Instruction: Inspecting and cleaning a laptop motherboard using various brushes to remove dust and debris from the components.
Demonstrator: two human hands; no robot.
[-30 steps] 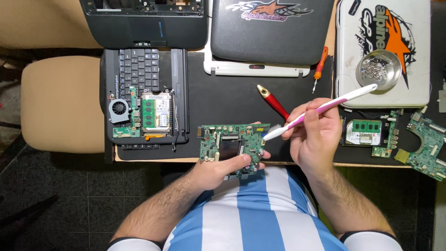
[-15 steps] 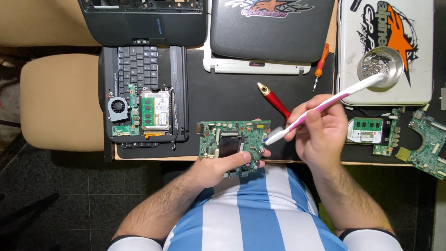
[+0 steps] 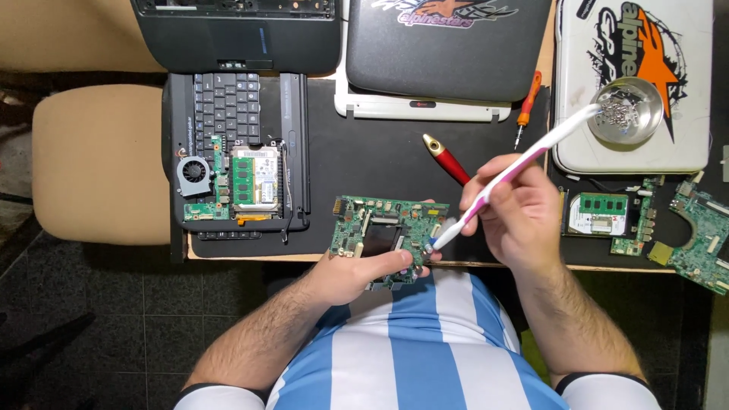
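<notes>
A single head-worn camera looks almost straight down from above the person, near enough that the forearms and striped shirt fill the lower frame. The black work mat (image 3: 364,159) on the wooden table spans the middle, with dark tiled floor (image 3: 114,319) at lower left.

The circuit board (image 3: 387,235) in the left hand (image 3: 353,277) is matt green laminate studded with small shiny solder points and dark chips. The toothbrush (image 3: 524,163) in the right hand (image 3: 520,216) is smooth, glossy plastic, white with pink. The bowl (image 3: 629,112) is polished metal, bright and reflective, with small metal screws inside. The red screwdriver handle (image 3: 452,161) looks like glossy plastic with a brassy metal cap. The mat (image 3: 364,163) on the table (image 3: 554,68) is matt black, and the table's bare edge looks like wood. The chair (image 3: 99,163) has smooth, tan, leather-like upholstery. The shirt (image 3: 414,357) is soft striped cloth.
</notes>
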